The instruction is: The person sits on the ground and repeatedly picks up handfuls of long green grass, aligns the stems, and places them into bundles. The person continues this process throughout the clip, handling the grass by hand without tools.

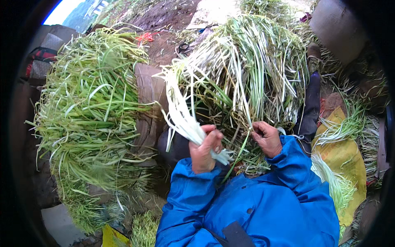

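My left hand [206, 148] is closed around a bunch of pale, blanched chive-like stalks [182, 108]. Their cut-looking lower ends stick out below the fist, and the leaf tips spread up and to the left. To its right, my right hand [268, 139] pinches a single long stalk [243, 145] at a knobbly point between thumb and forefinger. Its green end hangs toward my blue jacket [262, 203]. Just beyond both hands, a large heap of loose stalks [250, 61], mixed white, green and withered brown, lies across in front of me.
On the left rises a tall pile of greener stalks [92, 117], beside a brown cloth-like surface [146, 92]. At right, pale trimmed bunches [336, 182] lie on a yellow sack [348, 157]. A dark boot or legging [311, 95] borders the heap. Red string [146, 37] lies on the soil.
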`<action>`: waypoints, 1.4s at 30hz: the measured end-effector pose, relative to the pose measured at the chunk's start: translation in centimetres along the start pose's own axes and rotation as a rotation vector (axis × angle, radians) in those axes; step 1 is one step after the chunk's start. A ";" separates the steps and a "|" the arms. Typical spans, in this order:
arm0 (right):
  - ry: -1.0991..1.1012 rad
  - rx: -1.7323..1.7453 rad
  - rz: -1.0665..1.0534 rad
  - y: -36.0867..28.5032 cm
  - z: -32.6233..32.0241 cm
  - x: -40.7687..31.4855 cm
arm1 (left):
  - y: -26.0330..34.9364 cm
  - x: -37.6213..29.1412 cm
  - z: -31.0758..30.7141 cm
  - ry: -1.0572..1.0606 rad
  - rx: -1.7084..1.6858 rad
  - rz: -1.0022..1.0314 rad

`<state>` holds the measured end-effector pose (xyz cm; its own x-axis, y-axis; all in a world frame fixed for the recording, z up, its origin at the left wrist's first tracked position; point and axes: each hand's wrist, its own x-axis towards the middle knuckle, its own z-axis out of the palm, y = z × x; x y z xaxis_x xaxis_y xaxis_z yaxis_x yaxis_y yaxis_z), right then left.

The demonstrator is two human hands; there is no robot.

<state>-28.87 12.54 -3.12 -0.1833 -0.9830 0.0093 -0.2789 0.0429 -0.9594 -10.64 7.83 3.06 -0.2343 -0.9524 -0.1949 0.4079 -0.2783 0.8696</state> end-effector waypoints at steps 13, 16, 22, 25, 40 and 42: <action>-0.306 0.214 0.023 0.3 0.6 -2.1 | -4.5 3.0 1.9 -0.051 0.300 -0.172; -0.321 0.699 0.340 1.3 1.6 -1.0 | -4.4 2.5 1.7 -0.055 0.309 -0.137; -0.092 -0.087 0.004 1.4 3.4 -0.4 | -3.1 1.3 1.9 0.152 0.317 0.098; 0.015 -0.194 -0.156 2.1 3.0 -1.2 | -2.1 1.3 1.9 0.188 0.266 0.105; -0.179 -0.586 0.153 7.4 -4.4 -4.8 | 11.0 2.2 0.1 -0.060 0.062 0.298; 0.013 -0.380 -0.051 3.7 -5.7 -4.9 | 9.2 2.1 0.2 -0.050 -0.023 0.191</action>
<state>-34.41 18.51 -5.11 -0.1715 -0.9833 0.0604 -0.6174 0.0595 -0.7844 -7.56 3.34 10.74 -0.1939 -0.9810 -0.0043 0.4695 -0.0967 0.8776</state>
